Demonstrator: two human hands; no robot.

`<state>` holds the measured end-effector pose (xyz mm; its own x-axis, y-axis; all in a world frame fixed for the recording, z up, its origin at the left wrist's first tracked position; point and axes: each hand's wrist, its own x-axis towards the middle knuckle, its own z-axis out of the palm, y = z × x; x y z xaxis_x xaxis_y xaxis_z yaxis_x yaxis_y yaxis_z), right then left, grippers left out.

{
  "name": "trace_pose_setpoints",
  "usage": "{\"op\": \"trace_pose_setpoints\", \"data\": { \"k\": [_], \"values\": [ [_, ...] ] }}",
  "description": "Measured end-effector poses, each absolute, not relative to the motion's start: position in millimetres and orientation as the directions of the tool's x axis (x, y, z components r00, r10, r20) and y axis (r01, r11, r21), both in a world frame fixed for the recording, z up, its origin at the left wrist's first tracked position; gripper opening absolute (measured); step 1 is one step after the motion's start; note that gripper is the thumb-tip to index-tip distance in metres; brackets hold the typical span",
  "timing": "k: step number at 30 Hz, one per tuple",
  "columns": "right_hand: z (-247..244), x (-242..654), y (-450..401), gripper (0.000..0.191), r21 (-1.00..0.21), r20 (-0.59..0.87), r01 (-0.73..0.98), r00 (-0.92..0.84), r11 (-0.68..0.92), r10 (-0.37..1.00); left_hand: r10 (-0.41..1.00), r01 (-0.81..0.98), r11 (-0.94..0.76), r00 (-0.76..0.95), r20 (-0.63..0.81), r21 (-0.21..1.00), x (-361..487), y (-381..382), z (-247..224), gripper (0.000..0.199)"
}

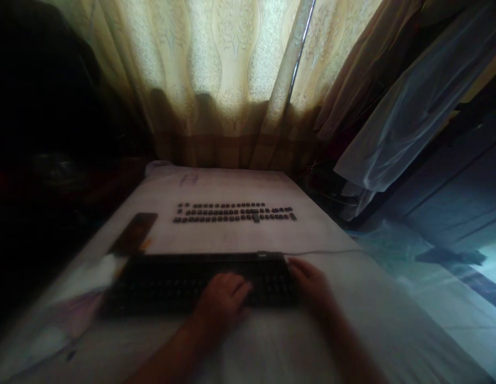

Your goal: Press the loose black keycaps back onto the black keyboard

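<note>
Black keyboard [200,285]: left hand [223,300] flat atop, right hand [312,285] gripping end.

A dim room in a home: patterned cream curtains [232,80] hang across a backlit window behind a cloth-covered worktop [312,234], with clothes [412,106] hanging at the right and tiled floor [432,288] below.

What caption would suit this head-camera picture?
Both hands, left hand and right hand, rest on a black keyboard; loose keycaps lie in rows beyond.
</note>
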<state>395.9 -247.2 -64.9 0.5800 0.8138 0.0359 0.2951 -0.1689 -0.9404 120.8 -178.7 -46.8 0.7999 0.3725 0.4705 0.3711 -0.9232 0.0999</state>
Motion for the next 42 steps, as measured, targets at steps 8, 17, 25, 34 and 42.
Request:
{"op": "trace_pose_setpoints", "data": {
  "k": [8, 17, 25, 34, 42],
  "values": [
    [-69, 399, -249, 0.052, -0.875, 0.041, 0.407, 0.602, -0.262, 0.798, 0.582, 0.628, -0.777, 0.684, 0.439, 0.051, 11, -163, -43, 0.051],
    [-67, 404, -245, 0.058, -0.785, 0.002, 0.506, 0.579, -0.357, 0.815, 0.765, 0.846, -0.530, 0.447, 0.463, 0.058, -55, -155, -56, 0.067],
    [-69, 397, -239, 0.053, -0.810, 0.085, 0.521, 0.558, -0.269, 0.825, 0.771, 0.865, -0.475, 0.321, 0.550, 0.160, -60, -148, -71, 0.052],
    [-63, 414, -239, 0.041, -0.856, 0.134, 0.445, 0.684, -0.264, 0.717, 0.706, 0.778, -0.612, 0.453, 0.545, 0.146, -31, -140, -55, 0.052],
    [-59, 441, -240, 0.031, -0.949, 0.082, 0.253, 0.774, -0.188, 0.628, 0.620, 0.686, -0.716, 0.538, 0.571, 0.131, -3, -124, -59, 0.051]
  ]
}}
